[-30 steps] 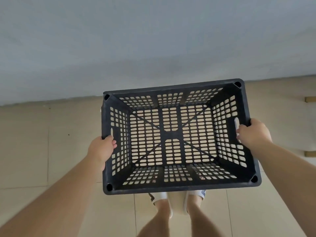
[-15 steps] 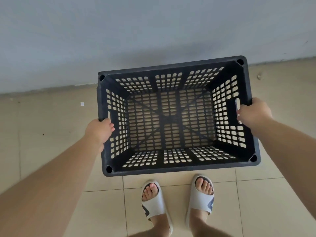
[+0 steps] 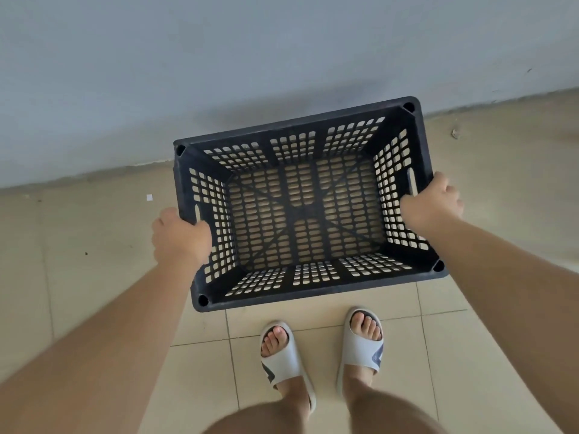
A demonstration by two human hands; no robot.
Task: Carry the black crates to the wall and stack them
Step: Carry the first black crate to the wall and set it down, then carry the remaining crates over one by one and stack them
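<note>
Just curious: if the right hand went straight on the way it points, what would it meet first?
The crate: the right hand grips its side. Beyond, probably the wall; depth unclear.

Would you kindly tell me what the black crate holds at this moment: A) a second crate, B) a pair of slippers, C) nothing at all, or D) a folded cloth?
C: the black crate, gripped at its short sides by the left hand and right hand, is empty, with floor tiles showing through its slotted bottom.
</note>
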